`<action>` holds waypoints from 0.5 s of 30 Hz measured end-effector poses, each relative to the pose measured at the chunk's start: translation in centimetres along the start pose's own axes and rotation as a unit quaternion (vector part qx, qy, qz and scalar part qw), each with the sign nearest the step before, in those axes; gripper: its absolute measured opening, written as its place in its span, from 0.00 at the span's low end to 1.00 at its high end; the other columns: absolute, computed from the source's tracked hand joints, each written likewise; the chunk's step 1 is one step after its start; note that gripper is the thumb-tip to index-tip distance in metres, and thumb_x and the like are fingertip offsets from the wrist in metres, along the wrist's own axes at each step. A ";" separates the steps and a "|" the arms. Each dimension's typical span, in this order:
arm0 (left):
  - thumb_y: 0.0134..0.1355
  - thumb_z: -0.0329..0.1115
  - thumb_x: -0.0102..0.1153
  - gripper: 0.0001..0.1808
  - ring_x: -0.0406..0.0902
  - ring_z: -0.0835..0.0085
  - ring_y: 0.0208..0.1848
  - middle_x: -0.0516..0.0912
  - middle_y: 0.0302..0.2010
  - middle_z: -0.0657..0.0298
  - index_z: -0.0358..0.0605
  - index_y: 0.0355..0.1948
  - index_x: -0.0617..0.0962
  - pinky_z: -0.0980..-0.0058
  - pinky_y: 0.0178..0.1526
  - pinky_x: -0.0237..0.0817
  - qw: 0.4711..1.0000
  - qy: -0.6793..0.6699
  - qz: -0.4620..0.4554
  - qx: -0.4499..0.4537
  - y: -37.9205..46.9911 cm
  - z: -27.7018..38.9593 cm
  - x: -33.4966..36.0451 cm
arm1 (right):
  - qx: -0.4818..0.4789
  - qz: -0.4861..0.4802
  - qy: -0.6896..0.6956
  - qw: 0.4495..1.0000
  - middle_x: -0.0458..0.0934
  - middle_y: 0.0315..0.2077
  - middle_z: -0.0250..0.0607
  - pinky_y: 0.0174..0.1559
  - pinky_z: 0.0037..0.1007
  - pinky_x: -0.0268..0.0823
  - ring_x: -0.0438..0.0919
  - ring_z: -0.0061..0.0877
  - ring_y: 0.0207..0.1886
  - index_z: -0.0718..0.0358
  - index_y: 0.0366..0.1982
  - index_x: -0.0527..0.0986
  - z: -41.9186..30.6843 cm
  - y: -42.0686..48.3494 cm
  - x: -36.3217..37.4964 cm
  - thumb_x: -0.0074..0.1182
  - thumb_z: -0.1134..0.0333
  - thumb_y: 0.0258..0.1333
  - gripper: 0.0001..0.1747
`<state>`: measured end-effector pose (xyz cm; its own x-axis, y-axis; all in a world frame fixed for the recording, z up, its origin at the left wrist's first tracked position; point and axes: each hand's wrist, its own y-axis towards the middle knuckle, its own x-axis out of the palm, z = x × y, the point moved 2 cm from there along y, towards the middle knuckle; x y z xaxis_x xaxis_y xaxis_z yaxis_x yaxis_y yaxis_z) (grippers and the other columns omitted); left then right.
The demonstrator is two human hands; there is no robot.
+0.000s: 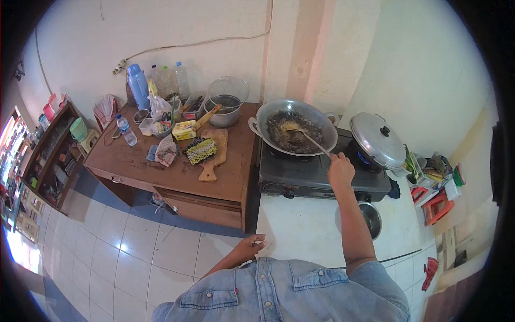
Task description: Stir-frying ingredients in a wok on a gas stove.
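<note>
My right hand (341, 170) grips the handle of a long metal spatula (314, 141). Its head dips into a large metal wok (263, 120), where something yellowish-brown (289, 126) lies in dark, bubbling oil. The wok sits on the left burner of a black two-burner gas stove (322, 182). On the right burner stands a pot with a domed metal lid (376, 139), and a blue flame (364, 159) shows beneath it. Near my shirt front, my left hand (250, 247) hangs with fingers loosely curled and apart, holding nothing, close to the white tabletop's edge.
A metal bowl (371, 221) stands by my right forearm on the white table (297, 225). Left of the stove, a brown wooden desk (132, 161) carries a wooden cutting board (219, 155), knitted pot holders (202, 151), a water bottle (126, 131) and a pot with a strainer (225, 116).
</note>
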<state>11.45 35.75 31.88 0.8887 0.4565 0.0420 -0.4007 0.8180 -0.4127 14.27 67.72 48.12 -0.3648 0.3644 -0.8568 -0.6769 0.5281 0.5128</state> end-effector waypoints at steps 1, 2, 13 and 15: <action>0.61 0.44 0.51 0.27 0.70 0.68 0.51 0.69 0.54 0.58 0.36 0.55 0.65 0.72 0.46 0.65 1.000 0.003 0.000 -0.002 0.0 0.1 0.1 | 0.000 0.000 0.000 1.000 0.73 0.30 0.38 0.34 0.34 0.68 0.75 0.34 0.35 0.59 0.33 0.76 0.0 -0.1 -0.3 0.51 0.71 0.45 0.10; 0.61 0.44 0.51 0.27 0.70 0.68 0.51 0.69 0.54 0.58 0.36 0.55 0.65 0.72 0.46 0.65 1.000 0.003 0.000 -0.001 -0.1 0.2 0.1 | -0.004 -0.004 -0.002 1.000 0.73 0.30 0.38 0.34 0.34 0.68 0.75 0.33 0.35 0.59 0.33 0.76 0.0 -0.2 -0.6 0.51 0.71 0.44 0.10; 0.61 0.44 0.51 0.27 0.69 0.68 0.52 0.69 0.54 0.58 0.38 0.56 0.65 0.72 0.48 0.64 1.000 0.003 -0.004 -0.020 -0.1 1.2 0.7 | -0.016 0.005 -0.010 1.000 0.73 0.29 0.38 0.34 0.34 0.68 0.75 0.33 0.34 0.60 0.31 0.76 1.0 -1.0 -1.8 0.49 0.71 0.46 0.08; 0.60 0.45 0.51 0.27 0.69 0.68 0.52 0.69 0.54 0.58 0.38 0.56 0.65 0.72 0.48 0.64 1.000 0.000 -0.006 -0.019 -0.3 1.3 0.7 | -0.022 0.003 -0.018 1.000 0.73 0.28 0.38 0.33 0.34 0.68 0.75 0.33 0.34 0.60 0.31 0.76 1.1 -1.1 -2.2 0.50 0.71 0.45 0.08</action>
<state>11.89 36.31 33.23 0.8938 0.4460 0.0469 -0.3809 0.8102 -0.4456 16.55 67.14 49.52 -0.3452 0.3956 -0.8511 -0.7022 0.4928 0.5138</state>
